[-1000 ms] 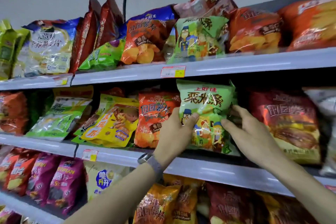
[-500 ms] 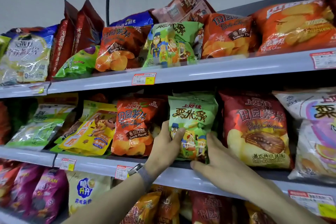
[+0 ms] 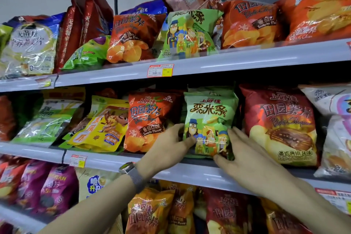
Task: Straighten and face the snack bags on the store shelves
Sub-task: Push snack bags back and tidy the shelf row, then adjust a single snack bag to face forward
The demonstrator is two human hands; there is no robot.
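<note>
A green snack bag (image 3: 209, 118) with cartoon figures stands upright on the middle shelf (image 3: 190, 172), its front facing out. My left hand (image 3: 169, 147), with a watch on the wrist, grips the bag's lower left edge. My right hand (image 3: 245, 157) presses the bag's lower right corner, fingers spread along its side. An orange tomato chip bag (image 3: 150, 119) stands just left of it, and a red chip bag (image 3: 279, 123) just right. Another green bag sits behind it, mostly hidden.
The top shelf (image 3: 209, 62) holds leaning orange, green, blue and dark red bags. Yellow and pale green bags (image 3: 98, 125) lie tilted at the middle shelf's left. The bottom shelf carries purple, orange and red bags. Price tags (image 3: 160, 70) hang on the shelf edges.
The green bag went from tilted and raised to upright on the shelf. Both hands slid down to its lower corners. The view shifted, so the shelves sit further left.
</note>
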